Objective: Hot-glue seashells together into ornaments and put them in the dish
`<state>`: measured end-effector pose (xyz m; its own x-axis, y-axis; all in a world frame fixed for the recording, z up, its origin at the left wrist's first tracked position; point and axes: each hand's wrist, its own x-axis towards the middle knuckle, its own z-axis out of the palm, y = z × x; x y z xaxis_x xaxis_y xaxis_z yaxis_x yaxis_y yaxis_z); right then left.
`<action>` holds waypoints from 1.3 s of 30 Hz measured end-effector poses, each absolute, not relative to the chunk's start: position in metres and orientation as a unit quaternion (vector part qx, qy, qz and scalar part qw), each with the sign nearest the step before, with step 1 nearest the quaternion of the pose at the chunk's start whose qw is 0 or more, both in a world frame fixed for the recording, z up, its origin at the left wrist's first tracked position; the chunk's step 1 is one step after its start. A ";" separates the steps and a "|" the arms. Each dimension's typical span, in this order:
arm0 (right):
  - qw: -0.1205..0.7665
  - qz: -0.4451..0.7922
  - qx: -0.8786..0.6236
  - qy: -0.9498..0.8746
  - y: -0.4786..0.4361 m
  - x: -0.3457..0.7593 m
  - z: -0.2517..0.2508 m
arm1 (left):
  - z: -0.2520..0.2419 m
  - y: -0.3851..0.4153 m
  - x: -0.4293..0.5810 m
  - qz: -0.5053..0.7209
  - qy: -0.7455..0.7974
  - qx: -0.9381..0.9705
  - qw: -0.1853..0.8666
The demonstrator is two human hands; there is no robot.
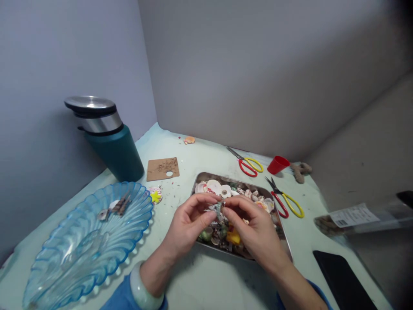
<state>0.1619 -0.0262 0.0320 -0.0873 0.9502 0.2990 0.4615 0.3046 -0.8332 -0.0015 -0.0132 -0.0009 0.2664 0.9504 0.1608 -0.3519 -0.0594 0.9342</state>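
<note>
My left hand [190, 219] and my right hand [250, 221] meet above a metal tray [285, 245] full of shells and small trinkets. Between the fingertips of both hands is a small grey-green piece [218, 209], pinched from either side; its kind is too small to make out. White shells [213, 187] lie at the tray's far side, with speckled snail-like shells [248, 193] to their right. Below my fingers a yellow piece [233, 236] and a green rounded piece [206, 234] show. My hands hide the tray's middle.
At left stand a blue scalloped dish [87, 254] and a teal bottle [118, 150]. A brown card [161, 168] lies behind. Two pairs of scissors [247, 164], a red cup [278, 164], a clear labelled package [355, 217] and a black flat object [345, 280] are at right.
</note>
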 end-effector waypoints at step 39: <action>0.360 0.182 -0.467 -0.787 -0.026 0.175 0.039 | -0.007 -0.013 0.004 0.523 0.382 0.542 0.535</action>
<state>0.1753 -0.0262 0.0393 -0.3046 0.8657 0.3971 0.6030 0.4980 -0.6232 0.0041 -0.0133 -0.0068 0.1599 0.9745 0.1572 -0.1462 -0.1341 0.9801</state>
